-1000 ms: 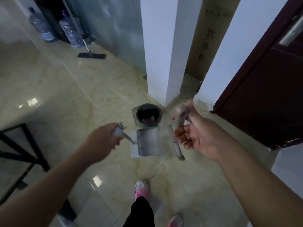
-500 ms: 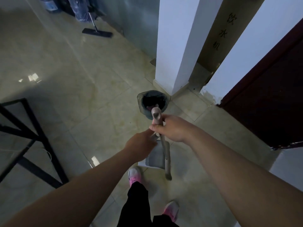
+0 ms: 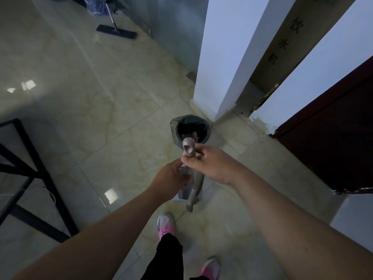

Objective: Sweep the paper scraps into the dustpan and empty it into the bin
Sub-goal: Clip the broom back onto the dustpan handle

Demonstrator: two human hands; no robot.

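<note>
Right hand: the right hand (image 3: 210, 164) is closing its fingers around the upper end of the broom handle (image 3: 189, 148), whose rounded pinkish tip is sticking up above the thumb.
Left hand: the left hand (image 3: 171, 178) is curling shut around a grey handle just below and at 8 o'clock of the right hand; the two hands are touching. Whether this grip belongs to the dustpan cannot be told, since the hand is covering it.
Broom: the shaft (image 3: 195, 188) is running down from the right hand toward 6 o'clock, ending near the floor just ahead of the left shoe (image 3: 166, 225).
Dustpan: the dustpan (image 3: 184, 195) is showing only as a pale grey corner beneath the hands, beside the shaft; its contents are hidden.
Bin: the bin (image 3: 191, 128), lined with a dark bag, is standing on the tiled floor (image 3: 101, 118) at 12 o'clock of the hands, close to the base of the white pillar (image 3: 218, 57). Pinkish scraps (image 3: 190, 136) are lying inside it; the rest of the interior is too dark to read.
Surroundings: a flat mop (image 3: 116, 31) is lying at 11 o'clock, well apart; a black metal frame (image 3: 30, 168) is standing at 9 o'clock; a dark red door (image 3: 333, 138) is filling the 3 o'clock side.
</note>
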